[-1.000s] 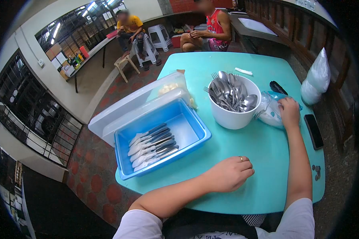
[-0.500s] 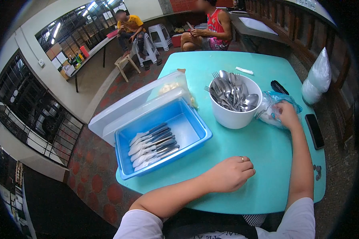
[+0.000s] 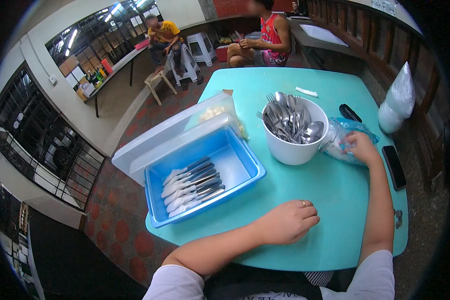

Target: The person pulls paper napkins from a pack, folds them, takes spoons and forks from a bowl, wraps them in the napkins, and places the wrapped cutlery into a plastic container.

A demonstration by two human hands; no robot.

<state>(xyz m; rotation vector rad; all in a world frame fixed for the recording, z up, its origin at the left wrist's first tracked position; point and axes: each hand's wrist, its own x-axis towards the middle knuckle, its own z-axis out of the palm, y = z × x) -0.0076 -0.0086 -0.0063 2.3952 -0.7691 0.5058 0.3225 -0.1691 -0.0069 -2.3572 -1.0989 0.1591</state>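
Observation:
My right hand (image 3: 361, 147) is at a blue-tinted clear plastic bag (image 3: 362, 129) with white contents, its fingers pinched on the bag; whether they also grip what is inside cannot be made out. Close to me on the tabletop lies my left hand (image 3: 290, 221), fingers curled in and nothing showing in them. Left of the bag stands a white bucket (image 3: 292, 151) full of metal forks and spoons (image 3: 286, 117). In a blue tub (image 3: 205, 216) lies a row of cutlery sets (image 3: 192, 185), their ends wrapped in white.
A translucent lid (image 3: 177, 132) leans behind the tub. Right of the bag are a phone (image 3: 394, 167), a black object (image 3: 350, 113) and several coins (image 3: 398, 218). A white roll (image 3: 306, 92) lies at the turquoise table's (image 3: 265, 187) far side. Two people sit beyond.
The view has tilted up very slightly. My right hand has shifted only a little at the plastic bag, and my left hand stays put.

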